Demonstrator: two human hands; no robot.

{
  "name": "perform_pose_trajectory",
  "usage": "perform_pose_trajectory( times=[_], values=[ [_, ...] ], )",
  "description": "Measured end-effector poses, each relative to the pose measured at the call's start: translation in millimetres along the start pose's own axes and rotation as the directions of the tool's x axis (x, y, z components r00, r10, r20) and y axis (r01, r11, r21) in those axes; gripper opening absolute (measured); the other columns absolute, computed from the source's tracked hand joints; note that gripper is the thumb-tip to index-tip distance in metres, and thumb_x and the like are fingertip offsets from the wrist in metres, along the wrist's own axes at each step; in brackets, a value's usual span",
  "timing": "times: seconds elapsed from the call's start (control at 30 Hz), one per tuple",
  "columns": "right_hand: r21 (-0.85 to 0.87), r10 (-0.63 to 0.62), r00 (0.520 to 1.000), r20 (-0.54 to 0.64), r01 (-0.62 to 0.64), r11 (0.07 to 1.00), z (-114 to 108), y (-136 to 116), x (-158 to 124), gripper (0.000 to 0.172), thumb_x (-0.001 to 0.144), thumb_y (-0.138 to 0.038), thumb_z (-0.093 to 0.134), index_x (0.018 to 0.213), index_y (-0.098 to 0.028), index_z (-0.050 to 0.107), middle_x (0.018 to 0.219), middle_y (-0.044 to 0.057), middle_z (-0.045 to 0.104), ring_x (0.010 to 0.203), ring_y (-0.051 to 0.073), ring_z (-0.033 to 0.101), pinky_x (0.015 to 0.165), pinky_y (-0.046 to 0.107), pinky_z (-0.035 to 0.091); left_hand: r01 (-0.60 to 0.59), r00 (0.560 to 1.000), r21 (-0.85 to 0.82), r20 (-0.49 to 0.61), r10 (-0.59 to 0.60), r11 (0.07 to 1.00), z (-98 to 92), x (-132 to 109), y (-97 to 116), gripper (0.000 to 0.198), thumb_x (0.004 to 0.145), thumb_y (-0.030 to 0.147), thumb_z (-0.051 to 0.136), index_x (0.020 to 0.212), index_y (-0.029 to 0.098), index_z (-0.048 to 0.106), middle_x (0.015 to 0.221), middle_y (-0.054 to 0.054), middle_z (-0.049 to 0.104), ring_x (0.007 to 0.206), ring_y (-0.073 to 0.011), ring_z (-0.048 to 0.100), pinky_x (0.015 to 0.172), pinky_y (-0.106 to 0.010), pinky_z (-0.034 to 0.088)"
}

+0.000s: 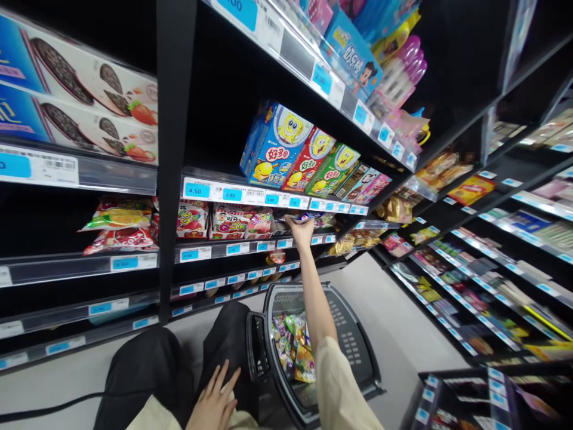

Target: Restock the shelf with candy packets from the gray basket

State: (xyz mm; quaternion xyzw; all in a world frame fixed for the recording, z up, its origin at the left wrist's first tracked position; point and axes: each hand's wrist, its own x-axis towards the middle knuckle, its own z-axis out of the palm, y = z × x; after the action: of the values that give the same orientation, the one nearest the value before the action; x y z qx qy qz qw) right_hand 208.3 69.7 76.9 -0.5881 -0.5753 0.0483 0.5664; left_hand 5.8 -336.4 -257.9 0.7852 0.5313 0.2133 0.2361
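Observation:
My right arm stretches over a dark shopping basket [358,334] to a low shelf. Just under the shelf edge, my right hand [301,230] is closed around a dark blue snack packet [308,216]; the shelf partly hides its fingers and the packet. Bagged sweets with a boy's face [230,221] sit in a row left of that hand. My left hand [217,394] lies on my dark-trousered leg, fingers spread and holding nothing. Inside the basket, beneath my right forearm, are several colourful snack bags [290,343].
Cartoon snack boxes [280,146] stand on the shelf above my right hand. Cookie boxes [89,125] are stacked beyond the dark upright post [172,149] at left. More stocked shelves [474,292] line the right side. A black cable [54,409] crosses the lower left.

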Motion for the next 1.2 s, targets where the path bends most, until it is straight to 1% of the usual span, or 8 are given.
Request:
perform_pose_trajectory(
  times=[0.1, 0.2, 0.33, 0.43, 0.53, 0.83, 1.03, 1.2],
  values=[
    [-0.187, 0.000, 0.997, 0.079, 0.015, 0.982, 14.1, -3.6, 14.8, 0.079, 0.059, -0.049, 0.090, 0.120, -0.008, 0.058, 0.118, 0.022, 0.070, 0.114, 0.034, 0.066, 0.101, 0.043, 0.051, 0.113, 0.985, -0.007, 0.133, -0.111, 0.994, -12.8, 0.6, 6.5, 0.058, 0.101, 0.027, 0.044, 0.158, 0.039, 0.036, 0.166, -0.002, 0.028, 0.151, -0.0276, 0.036, 0.111, -0.038, 0.050],
    [-0.347, -0.073, 0.975, 0.208, 0.144, 0.927, 24.6, -9.8, 19.5, 0.068, 0.065, -0.044, 0.087, 0.117, -0.007, 0.063, 0.117, 0.022, 0.070, 0.118, 0.036, 0.064, 0.105, 0.044, 0.049, 0.180, 0.955, 0.023, 0.236, -0.180, 0.983, -25.9, 3.5, 12.0, 0.057, 0.103, 0.029, 0.040, 0.159, 0.037, 0.032, 0.167, -0.002, 0.023, 0.154, -0.0267, 0.030, 0.115, -0.038, 0.046],
    [-0.501, -0.134, 0.949, 0.286, 0.268, 0.823, 31.9, -14.7, 15.5, 0.058, 0.077, -0.040, 0.079, 0.121, -0.005, 0.065, 0.117, 0.022, 0.069, 0.126, 0.037, 0.058, 0.111, 0.046, 0.044, 0.174, 0.948, 0.044, 0.262, -0.179, 0.984, -33.3, 6.6, 11.9, 0.057, 0.104, 0.031, 0.039, 0.160, 0.036, 0.031, 0.167, -0.002, 0.024, 0.152, -0.0261, 0.033, 0.117, -0.038, 0.044],
    [-0.606, -0.038, 0.927, 0.373, 0.275, 0.746, 34.7, -13.9, 13.8, 0.044, 0.085, -0.037, 0.073, 0.117, -0.006, 0.069, 0.113, 0.022, 0.071, 0.119, 0.034, 0.063, 0.106, 0.040, 0.048, 0.146, 0.959, 0.044, 0.239, -0.152, 0.988, -31.6, 5.8, 8.3, 0.057, 0.104, 0.033, 0.038, 0.160, 0.037, 0.031, 0.166, -0.002, 0.028, 0.150, -0.0258, 0.038, 0.117, -0.038, 0.044],
    [-0.637, 0.077, 0.877, 0.475, 0.282, 0.718, 37.4, -10.7, 16.2, 0.029, 0.089, -0.031, 0.070, 0.109, -0.010, 0.073, 0.106, 0.018, 0.074, 0.106, 0.029, 0.070, 0.095, 0.031, 0.052, 0.146, 0.958, 0.048, 0.241, -0.153, 0.988, -29.6, 4.0, 6.1, 0.057, 0.104, 0.034, 0.038, 0.160, 0.037, 0.030, 0.166, -0.002, 0.028, 0.150, -0.0256, 0.038, 0.117, -0.038, 0.044],
    [-0.650, 0.115, 0.827, 0.550, 0.337, 0.681, 30.9, -4.8, 19.4, 0.054, 0.089, -0.022, 0.069, 0.141, -0.015, 0.056, 0.126, 0.017, 0.068, 0.119, 0.028, 0.065, 0.098, 0.030, 0.050, 0.152, 0.941, 0.021, 0.301, -0.151, 0.988, -36.0, 6.4, 12.8, 0.056, 0.105, 0.036, 0.035, 0.161, 0.035, 0.028, 0.167, -0.003, 0.027, 0.150, -0.0267, 0.040, 0.118, -0.040, 0.043],
    [-0.649, 0.115, 0.812, 0.572, 0.363, 0.668, 29.2, -7.7, 19.8, 0.053, 0.088, -0.021, 0.068, 0.140, -0.015, 0.057, 0.130, 0.016, 0.066, 0.120, 0.026, 0.064, 0.099, 0.028, 0.050, 0.127, 0.964, -0.012, 0.237, -0.121, 0.992, -32.5, 6.5, 7.0, 0.055, 0.105, 0.038, 0.036, 0.160, 0.037, 0.031, 0.165, -0.003, 0.033, 0.146, -0.0271, 0.046, 0.116, -0.042, 0.045],
    [-0.707, 0.137, 0.849, 0.510, 0.323, 0.629, 42.6, -13.8, 18.6, 0.044, 0.088, -0.020, 0.066, 0.129, -0.005, 0.065, 0.125, 0.027, 0.066, 0.124, 0.034, 0.062, 0.103, 0.036, 0.049, 0.182, 0.959, -0.002, 0.219, -0.177, 0.983, -33.0, 2.3, 3.3, 0.056, 0.105, 0.039, 0.035, 0.161, 0.037, 0.029, 0.164, -0.002, 0.035, 0.146, -0.0263, 0.047, 0.114, -0.042, 0.047]
  ],
)
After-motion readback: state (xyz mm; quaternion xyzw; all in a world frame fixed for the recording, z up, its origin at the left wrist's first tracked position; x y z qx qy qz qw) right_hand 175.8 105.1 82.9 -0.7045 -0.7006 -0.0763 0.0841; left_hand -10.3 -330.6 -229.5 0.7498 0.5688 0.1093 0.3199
